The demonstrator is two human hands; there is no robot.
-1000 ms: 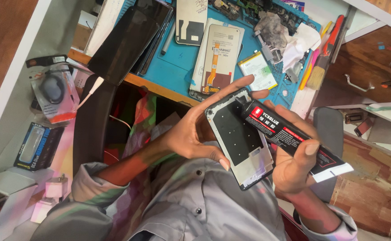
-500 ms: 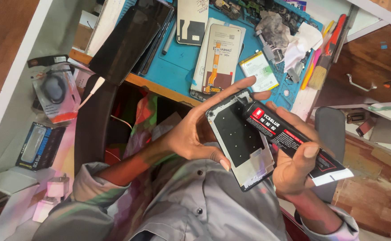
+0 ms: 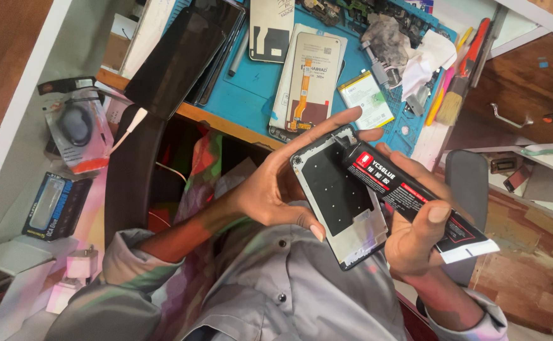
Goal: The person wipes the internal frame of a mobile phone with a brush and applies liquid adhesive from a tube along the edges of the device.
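Note:
My left hand [image 3: 275, 191] holds a phone's middle frame [image 3: 341, 203], a white-edged plate with a black inner face, tilted in front of my chest. The index finger stretches along its upper edge. My right hand [image 3: 417, 235] grips a black glue tube [image 3: 415, 199] with a red label. The tube lies slantwise across the frame's right side, its nozzle touching the frame's top corner. The tube's flat white crimped end sticks out past my right thumb.
A blue work mat [image 3: 251, 101] on the desk carries a phone display with an orange flex cable [image 3: 308, 82], a battery [image 3: 365, 98], a crumpled cloth [image 3: 409, 53], a brush [image 3: 451, 104] and dark phones [image 3: 181, 57]. Packaged items [image 3: 74, 129] lie to the left, a wooden drawer [image 3: 516, 95] to the right.

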